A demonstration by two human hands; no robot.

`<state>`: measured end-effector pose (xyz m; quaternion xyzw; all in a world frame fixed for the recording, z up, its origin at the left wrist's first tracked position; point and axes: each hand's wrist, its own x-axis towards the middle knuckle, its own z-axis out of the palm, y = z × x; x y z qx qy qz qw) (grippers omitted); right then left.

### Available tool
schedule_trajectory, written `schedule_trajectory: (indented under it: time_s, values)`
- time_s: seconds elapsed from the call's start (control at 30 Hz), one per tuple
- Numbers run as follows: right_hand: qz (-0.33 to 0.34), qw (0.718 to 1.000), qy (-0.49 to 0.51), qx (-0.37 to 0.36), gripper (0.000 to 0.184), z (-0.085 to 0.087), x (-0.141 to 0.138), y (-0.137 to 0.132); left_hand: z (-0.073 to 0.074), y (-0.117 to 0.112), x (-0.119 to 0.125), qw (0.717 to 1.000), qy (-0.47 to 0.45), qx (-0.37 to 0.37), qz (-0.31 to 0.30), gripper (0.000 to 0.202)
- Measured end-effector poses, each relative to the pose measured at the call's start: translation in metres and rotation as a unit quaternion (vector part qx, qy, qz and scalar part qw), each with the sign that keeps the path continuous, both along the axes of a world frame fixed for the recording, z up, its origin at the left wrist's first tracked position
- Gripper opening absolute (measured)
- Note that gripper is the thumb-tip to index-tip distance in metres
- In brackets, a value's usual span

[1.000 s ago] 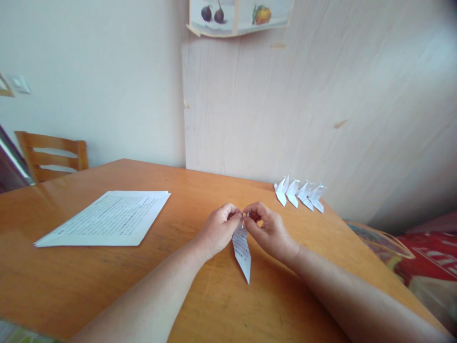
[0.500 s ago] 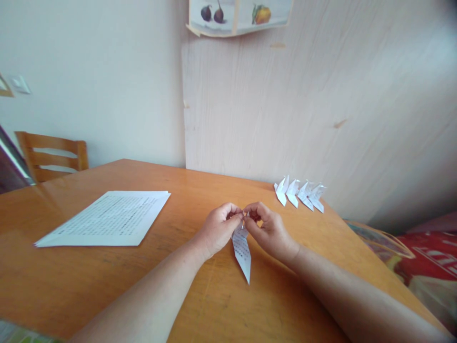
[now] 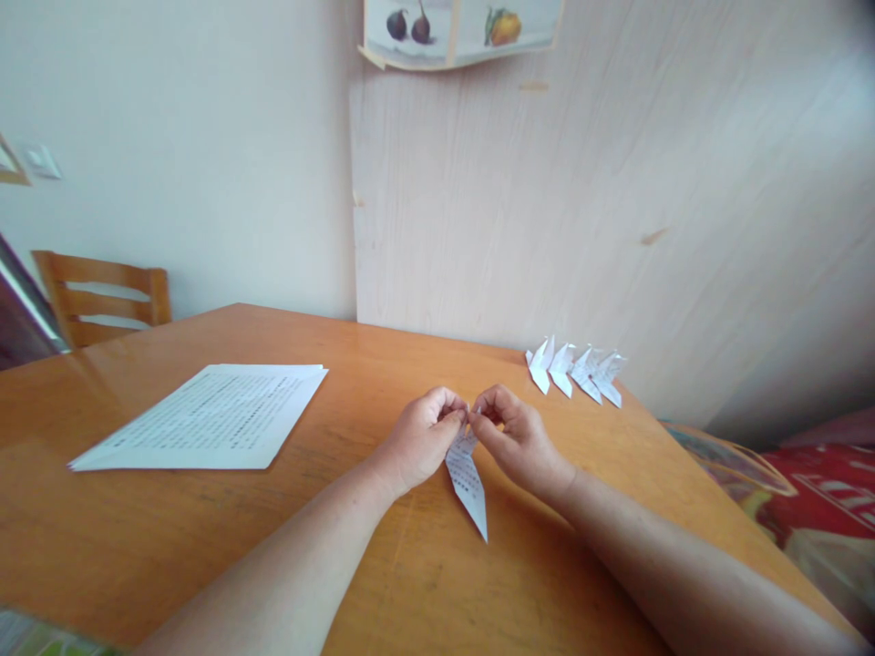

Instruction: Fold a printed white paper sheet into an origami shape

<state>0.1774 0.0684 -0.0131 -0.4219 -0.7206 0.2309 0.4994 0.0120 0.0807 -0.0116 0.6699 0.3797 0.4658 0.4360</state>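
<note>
Between my hands is a folded paper crane point(image 3: 468, 483) of white printed paper, its long pointed end slanting down toward me. My left hand point(image 3: 430, 433) pinches the crane's upper end between thumb and fingers. From the other side my right hand point(image 3: 514, 435) pinches the same end, its fingertips nearly meeting the left ones. The fingers hide the upper part of the paper. At the table's far right edge stand several finished-looking paper cranes point(image 3: 561, 366) in a row, wings raised.
A stack of printed sheets point(image 3: 205, 419) lies at the left on the wooden table point(image 3: 328, 565). Beyond it stands a wooden chair point(image 3: 109, 282). The wall point(image 3: 478, 228) rises along the table's far edge. Red packaging point(image 3: 813, 483) sits beyond the right edge.
The crane's lower tip has swung slightly to the right. My right fingertips have shifted a little to the right; both hands keep their pinch.
</note>
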Motion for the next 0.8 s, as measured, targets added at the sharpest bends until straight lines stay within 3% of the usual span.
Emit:
schedule_trajectory:
  time_s: [0.43, 0.8]
  values:
    - [0.022, 1.0, 0.016, -0.007, 0.004, -0.0035, 0.001, 0.0027, 0.0021, 0.0002, -0.001, 1.0, -0.004, 0.001, 0.004, 0.013]
    - [0.027, 0.999, 0.018, 0.001, 0.009, -0.0017, -0.0011, 0.0008, 0.0007, 0.0015, -0.0026, 0.999, -0.01, -0.027, -0.042, 0.018]
